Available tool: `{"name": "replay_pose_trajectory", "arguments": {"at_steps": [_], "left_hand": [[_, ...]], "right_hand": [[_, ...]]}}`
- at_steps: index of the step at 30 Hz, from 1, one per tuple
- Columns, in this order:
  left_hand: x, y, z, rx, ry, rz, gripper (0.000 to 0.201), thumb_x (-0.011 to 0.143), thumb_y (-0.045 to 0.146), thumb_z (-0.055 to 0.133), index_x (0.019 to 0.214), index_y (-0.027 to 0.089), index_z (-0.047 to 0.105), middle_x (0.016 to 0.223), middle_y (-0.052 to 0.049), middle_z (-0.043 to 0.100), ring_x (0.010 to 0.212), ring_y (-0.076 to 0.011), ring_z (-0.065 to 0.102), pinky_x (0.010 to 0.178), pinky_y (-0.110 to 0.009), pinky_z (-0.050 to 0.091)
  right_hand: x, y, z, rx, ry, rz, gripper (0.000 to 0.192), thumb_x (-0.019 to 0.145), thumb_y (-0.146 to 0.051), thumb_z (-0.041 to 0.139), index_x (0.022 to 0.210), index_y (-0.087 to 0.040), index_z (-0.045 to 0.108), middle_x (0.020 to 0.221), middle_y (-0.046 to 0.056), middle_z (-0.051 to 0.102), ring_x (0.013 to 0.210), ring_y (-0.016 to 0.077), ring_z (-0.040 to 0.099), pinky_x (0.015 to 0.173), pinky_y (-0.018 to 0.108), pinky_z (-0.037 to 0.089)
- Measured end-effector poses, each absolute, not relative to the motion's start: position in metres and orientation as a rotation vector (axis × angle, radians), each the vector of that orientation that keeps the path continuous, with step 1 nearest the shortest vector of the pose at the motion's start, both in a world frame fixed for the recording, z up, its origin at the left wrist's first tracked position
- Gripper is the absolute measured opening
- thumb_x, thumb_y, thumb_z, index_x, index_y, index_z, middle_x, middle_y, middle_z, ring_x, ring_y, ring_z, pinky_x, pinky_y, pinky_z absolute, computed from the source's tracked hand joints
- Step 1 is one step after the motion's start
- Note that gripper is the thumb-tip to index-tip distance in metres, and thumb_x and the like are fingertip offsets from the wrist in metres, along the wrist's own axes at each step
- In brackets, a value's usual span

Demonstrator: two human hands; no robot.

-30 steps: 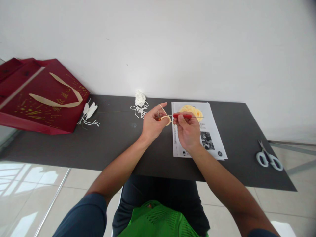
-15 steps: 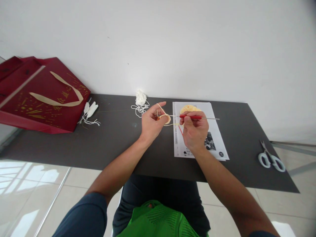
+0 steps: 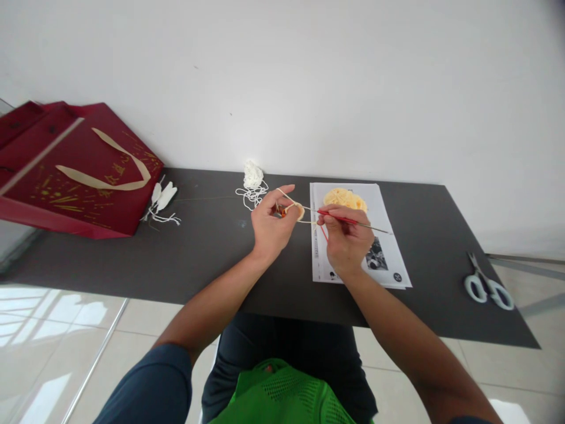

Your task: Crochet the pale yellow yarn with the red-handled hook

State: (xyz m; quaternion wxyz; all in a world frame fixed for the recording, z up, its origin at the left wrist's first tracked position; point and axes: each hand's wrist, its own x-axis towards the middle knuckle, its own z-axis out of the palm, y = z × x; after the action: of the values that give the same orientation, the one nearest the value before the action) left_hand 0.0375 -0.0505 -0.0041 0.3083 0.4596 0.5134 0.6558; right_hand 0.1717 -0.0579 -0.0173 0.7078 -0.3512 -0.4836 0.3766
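Between thumb and fingers, my left hand (image 3: 273, 227) pinches a small cream crochet piece (image 3: 301, 212), with a strand of yarn running up over the raised index finger. Something orange shows inside that grip, partly hidden by the fingers. My right hand (image 3: 349, 238) is closed on the red handle of a crochet hook (image 3: 338, 217); its thin metal tip points left to the piece, and the other end slants down to the right. A pale strand stretches from the piece to my right fingers. Beneath the right hand lie printed sheets (image 3: 388, 259) and a ball of pale yellow yarn (image 3: 344, 199).
A white yarn ball (image 3: 253, 175) with loose loops lies by the wall. White tasselled pieces (image 3: 162, 199) rest beside a dark red gift bag (image 3: 97, 176) at the left. Scissors (image 3: 488, 285) lie near the right end of the dark table (image 3: 198, 265).
The hook has tilted, its right end dropping lower, and my right hand has shifted down slightly. More of the yellow yarn shows above it. My left hand keeps its pinch.
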Motion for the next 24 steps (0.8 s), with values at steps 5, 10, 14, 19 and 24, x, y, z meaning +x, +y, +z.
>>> {"name": "replay_pose_trajectory", "arguments": {"at_steps": [5,10,14,19,24], "left_hand": [[0.037,-0.049,-0.004,1.161,1.386,1.762,0.032,0.076,0.020,0.075,0.108,0.021,0.075,0.077,0.003,0.070,0.066,-0.0099,0.059,0.070,-0.025,0.048],[0.037,-0.043,-0.008,0.955,1.256,1.712,0.043,0.072,0.023,0.080,0.114,0.020,0.072,0.078,0.002,0.075,0.068,-0.0120,0.066,0.072,-0.028,0.052],[0.037,-0.040,-0.009,0.785,1.069,1.654,0.048,0.067,0.023,0.085,0.113,0.018,0.071,0.076,0.002,0.075,0.068,-0.0113,0.068,0.078,-0.029,0.052],[0.034,-0.038,-0.007,0.677,0.902,1.566,0.050,0.066,0.019,0.087,0.113,0.019,0.072,0.076,0.003,0.074,0.069,-0.0100,0.068,0.080,-0.028,0.051],[0.030,-0.035,-0.007,0.641,0.822,1.482,0.053,0.065,0.017,0.086,0.116,0.018,0.072,0.072,0.004,0.070,0.072,-0.0105,0.068,0.084,-0.029,0.050]], "right_hand": [[0.173,-0.062,-0.026,-0.749,-1.219,0.749,0.011,0.082,-0.030,0.081,0.090,-0.037,0.078,0.097,0.002,0.081,0.089,0.0230,0.074,0.088,0.050,0.062],[0.175,-0.061,-0.031,-0.778,-1.320,0.717,0.012,0.082,-0.029,0.081,0.091,-0.038,0.082,0.102,0.004,0.083,0.096,0.0270,0.076,0.095,0.055,0.061],[0.174,-0.057,-0.032,-0.751,-1.329,0.722,0.017,0.083,-0.027,0.080,0.094,-0.039,0.082,0.104,0.004,0.083,0.098,0.0272,0.077,0.097,0.054,0.061],[0.173,-0.056,-0.032,-0.769,-1.352,0.692,0.022,0.084,-0.022,0.078,0.097,-0.039,0.082,0.106,0.002,0.083,0.098,0.0263,0.077,0.096,0.053,0.062],[0.170,-0.056,-0.028,-0.797,-1.228,0.821,0.013,0.081,-0.026,0.081,0.088,-0.036,0.082,0.102,0.000,0.083,0.095,0.0244,0.077,0.094,0.051,0.063]]}}
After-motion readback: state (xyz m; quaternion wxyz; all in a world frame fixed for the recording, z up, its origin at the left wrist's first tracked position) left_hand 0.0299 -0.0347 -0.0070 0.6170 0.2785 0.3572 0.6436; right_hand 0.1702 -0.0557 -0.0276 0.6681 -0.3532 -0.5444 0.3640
